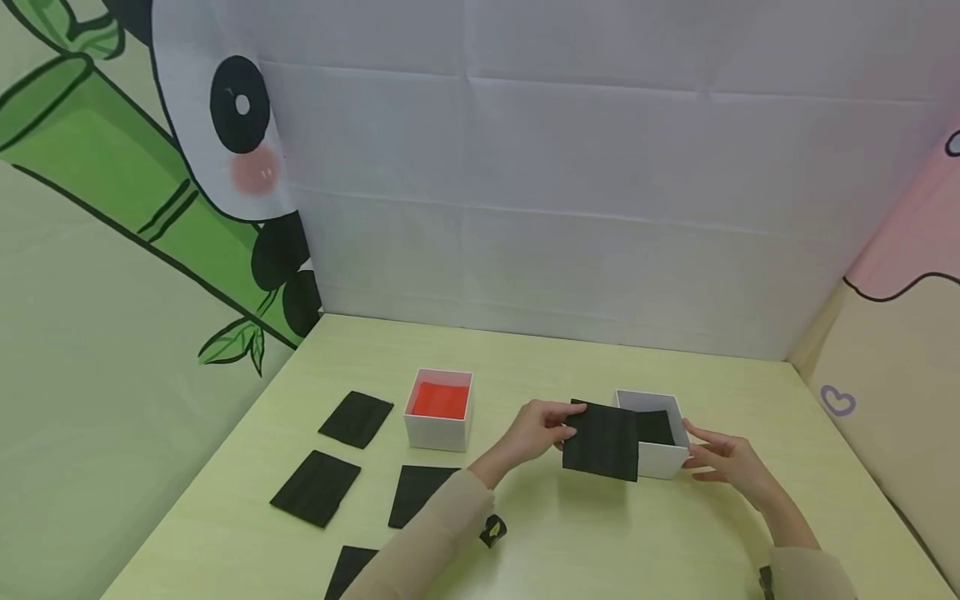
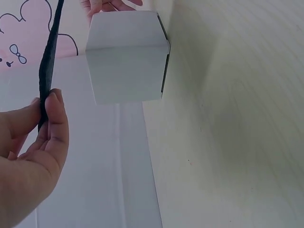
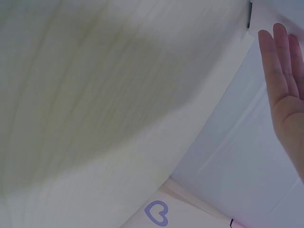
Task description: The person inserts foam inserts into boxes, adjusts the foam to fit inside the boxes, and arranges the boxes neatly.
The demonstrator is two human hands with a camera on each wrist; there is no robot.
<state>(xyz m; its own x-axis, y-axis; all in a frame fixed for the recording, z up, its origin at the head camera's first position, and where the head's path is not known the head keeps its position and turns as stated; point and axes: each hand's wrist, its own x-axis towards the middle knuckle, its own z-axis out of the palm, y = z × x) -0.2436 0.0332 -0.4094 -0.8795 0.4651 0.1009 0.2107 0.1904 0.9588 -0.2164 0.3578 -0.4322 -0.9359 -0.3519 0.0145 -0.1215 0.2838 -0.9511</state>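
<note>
The left hand (image 1: 538,435) has its fingers pinched on a black square (image 1: 602,442) near a white box (image 1: 662,462) (black sheet (image 1: 655,428) inside), which the right hand's (image 1: 729,463) straight fingers touch.

The person's 2 forearms (image 1: 787,521) reach forward: the left hand (image 1: 538,433) pinches, left of the right-hand white box (image 1: 660,462); the right hand (image 1: 729,462) has straight fingers, at that box's right.
</note>
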